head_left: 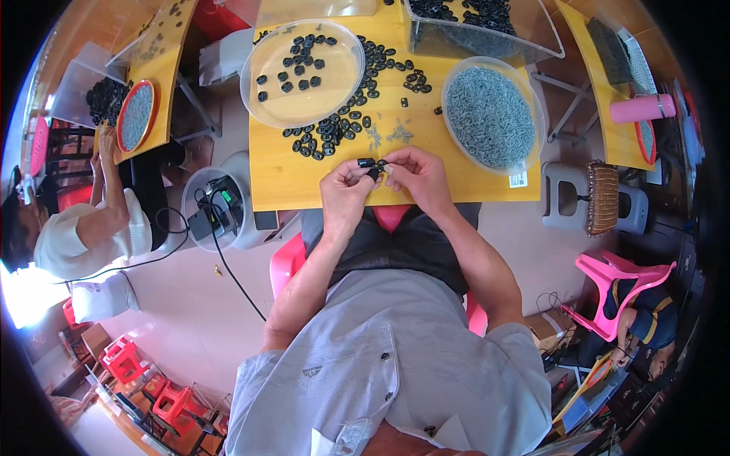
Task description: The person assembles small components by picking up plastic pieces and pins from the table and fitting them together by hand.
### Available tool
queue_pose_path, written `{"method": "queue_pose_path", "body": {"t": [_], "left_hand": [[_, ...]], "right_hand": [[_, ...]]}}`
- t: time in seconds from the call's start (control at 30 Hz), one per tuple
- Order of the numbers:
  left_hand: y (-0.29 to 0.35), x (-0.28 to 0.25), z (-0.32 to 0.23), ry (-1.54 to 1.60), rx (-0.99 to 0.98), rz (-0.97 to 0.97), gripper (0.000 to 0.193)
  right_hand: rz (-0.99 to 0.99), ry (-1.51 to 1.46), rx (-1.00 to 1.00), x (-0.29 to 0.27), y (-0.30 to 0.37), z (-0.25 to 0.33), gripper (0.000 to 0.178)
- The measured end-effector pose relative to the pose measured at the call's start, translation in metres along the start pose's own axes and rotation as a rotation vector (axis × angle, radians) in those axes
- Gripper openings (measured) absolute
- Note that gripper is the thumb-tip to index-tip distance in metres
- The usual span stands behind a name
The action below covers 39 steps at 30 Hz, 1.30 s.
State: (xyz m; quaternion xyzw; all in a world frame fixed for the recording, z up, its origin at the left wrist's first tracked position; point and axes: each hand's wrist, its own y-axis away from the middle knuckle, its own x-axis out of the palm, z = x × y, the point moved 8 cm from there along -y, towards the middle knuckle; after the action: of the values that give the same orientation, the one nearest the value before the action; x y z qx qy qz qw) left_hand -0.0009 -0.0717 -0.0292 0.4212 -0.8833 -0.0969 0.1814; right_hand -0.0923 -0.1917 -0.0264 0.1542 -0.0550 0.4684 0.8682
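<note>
Just above the near edge of the yellow table (296, 178), my two hands meet at their fingertips. My left hand (347, 196) is closed in a pinch on small black plastic parts (367, 163). The fingers of my right hand (423, 181) pinch a black plastic part (382, 163) against them; whether a screw is in it is too small to tell. Beyond my fingers lie a few loose grey screws (399, 133). Many black oval parts with two holes (331, 135) are scattered to the left of the screws and farther back.
A shallow clear round tray (255, 95) holds several black parts at the back left. On the right stands a clear bowl (541, 125) full of grey screws. Behind it is a clear bin (487, 47) of black parts. A co-worker (99, 228) sits at another table, left.
</note>
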Motion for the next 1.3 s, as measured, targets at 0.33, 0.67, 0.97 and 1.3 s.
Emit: {"method": "queue_pose_path", "body": {"t": [0.33,0.67,0.97,1.3], "left_hand": [[0.001,0.0,0.0,-0.016,0.008,-0.015,0.018],[0.002,0.002,0.001,-0.024,-0.006,-0.036,0.018],[0.003,0.001,-0.003,-0.078,0.102,0.058,0.022],[-0.001,0.012,-0.023,-0.623,0.289,0.327,0.028]], "right_hand": [[0.007,0.027,0.031,0.002,-0.001,0.002,0.012],[0.012,0.021,0.007,0.002,-0.002,0.001,0.011],[0.043,0.06,0.004,-0.004,-0.003,0.0,0.01],[0.143,0.103,0.155,-0.002,-0.003,0.004,0.015]]}}
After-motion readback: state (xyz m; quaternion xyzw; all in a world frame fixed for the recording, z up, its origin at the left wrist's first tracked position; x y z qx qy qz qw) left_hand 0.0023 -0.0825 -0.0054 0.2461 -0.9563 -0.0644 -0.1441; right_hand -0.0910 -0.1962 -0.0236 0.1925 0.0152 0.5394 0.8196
